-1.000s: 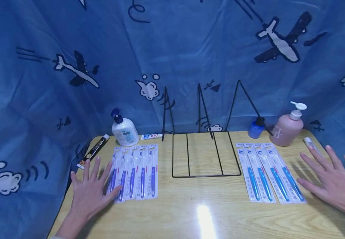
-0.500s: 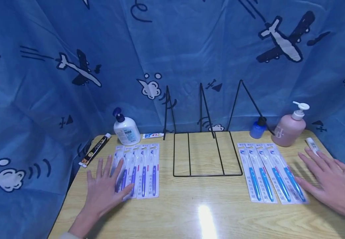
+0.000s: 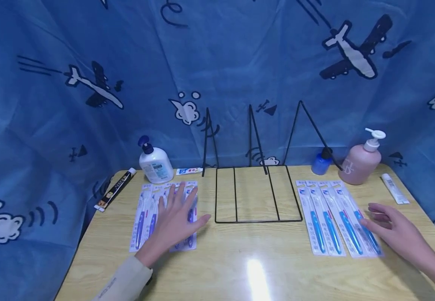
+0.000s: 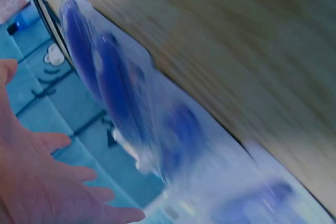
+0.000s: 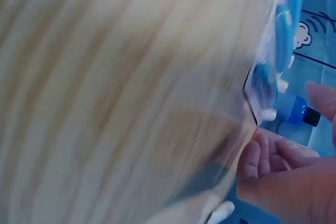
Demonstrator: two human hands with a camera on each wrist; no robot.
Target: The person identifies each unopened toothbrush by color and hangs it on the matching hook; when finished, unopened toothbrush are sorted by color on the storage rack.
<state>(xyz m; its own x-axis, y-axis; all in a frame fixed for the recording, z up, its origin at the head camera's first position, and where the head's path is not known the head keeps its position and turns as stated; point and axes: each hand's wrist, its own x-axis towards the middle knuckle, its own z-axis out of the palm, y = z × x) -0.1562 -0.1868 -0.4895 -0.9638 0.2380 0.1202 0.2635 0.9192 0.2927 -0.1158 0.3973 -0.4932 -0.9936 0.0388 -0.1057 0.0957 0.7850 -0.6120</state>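
Note:
My left hand is held over the row of packaged purple toothbrushes, fingers spread, and hides part of the right-hand packs. In the left wrist view, the outstretched fingers of the left hand appear beside the blurred purple toothbrush packs, with nothing held. At the right, my right hand is beside the rightmost of several packaged blue toothbrushes, thumb near the pack's edge. The right wrist view shows the right hand's fingers loosely curled and its thumb apart, holding nothing.
A black wire rack stands mid-table at the back. To its left are a white pump bottle, a small toothpaste tube and a black tube. Rightward are a blue bottle, pink pump bottle and white tube.
My left hand has moved rightward over the purple toothbrush packs. My right hand has drawn back from the white tube, and its spread fingers have curled in beside the blue packs.

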